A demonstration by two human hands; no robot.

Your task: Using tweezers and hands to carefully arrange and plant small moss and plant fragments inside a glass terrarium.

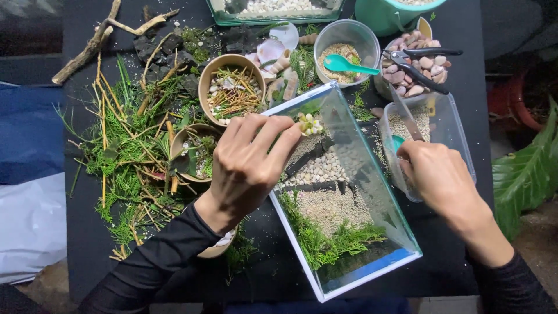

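Observation:
A small glass tank point(372, 180) lies tilted on the black table, holding sand, pale pebbles, dark stones and green moss. My left hand point(247, 163) grips the tank's far left rim, fingers over the glass edge, next to a small pale succulent point(308, 123) inside. My right hand point(436, 174) reaches into a clear plastic tub point(459, 139) of sand on the right and holds a teal scoop point(397, 142), mostly hidden by my fingers.
Paper bowls of twigs point(232, 87) and leaves point(195, 151) stand left of the tank amid green sprigs and sticks. Behind are shells point(273, 52), a bowl of sand with a teal spoon point(347, 64), and a bowl of pebbles with pruning scissors point(421, 61).

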